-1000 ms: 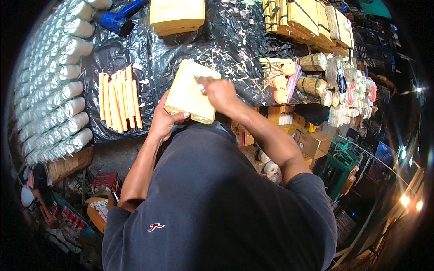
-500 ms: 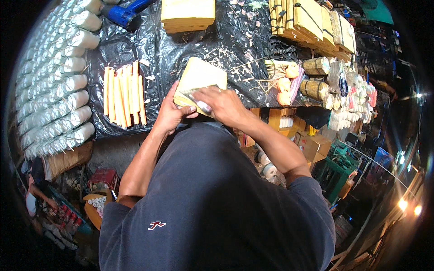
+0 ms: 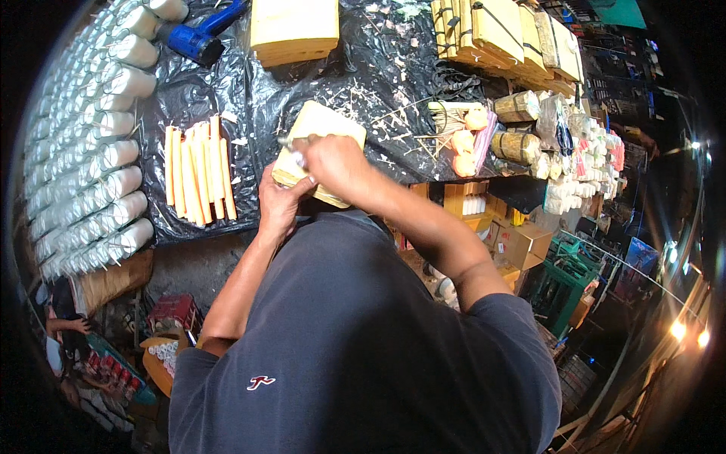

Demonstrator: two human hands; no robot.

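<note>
Holding the yellow block firmly matters most here: the left hand grips its left lower edge, thumb over the upper face. The block lies at the near edge of the black-covered surface, close to the body; whether it rests fully there cannot be told. The right hand is curled around a small greyish tool, its exact form blurred, across the block's face. Done well, this calls for light, even pressure, with the tool lying flat so that no corner digs in. The left thumb sits just beside the right hand, so it is best kept low and out of the tool's path. Pale scraps lie beyond the block; keeping them off its face would avoid scratches.
</note>
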